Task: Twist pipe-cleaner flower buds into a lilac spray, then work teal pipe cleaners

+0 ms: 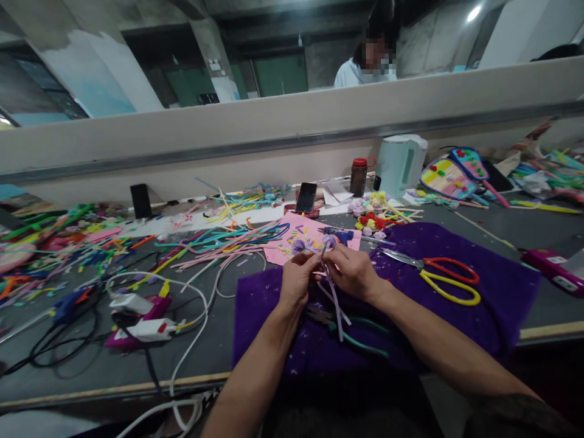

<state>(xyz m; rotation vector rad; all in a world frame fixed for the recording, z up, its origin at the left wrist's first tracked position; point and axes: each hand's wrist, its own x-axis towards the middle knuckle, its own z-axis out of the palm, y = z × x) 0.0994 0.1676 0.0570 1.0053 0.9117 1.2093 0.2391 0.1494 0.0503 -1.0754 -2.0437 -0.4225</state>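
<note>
Both my hands meet over a purple cloth [260, 322], holding lavender pipe cleaners [336, 298] whose loose ends hang down. My left hand [298, 277] pinches them just below a fluffy lavender tuft [298, 246]. Close beside it, my right hand [353, 271] has its fingers closed on the stems under a second lavender tuft [329, 241]. Green-handled pliers [365, 345] lie on the cloth beneath my hands. To the right rest scissors [449, 280] with one red and one yellow handle. Behind my hands is a pink sheet [276, 254] with small colored bits.
Power strips [141, 325] with white cables and a blue glue gun [70, 304] lie at left. Pipe cleaners [228, 240] cover the table's back. Farther back are a phone [306, 198], a brown bottle [359, 177] and a kettle [396, 167]. A person [365, 70] is beyond the partition.
</note>
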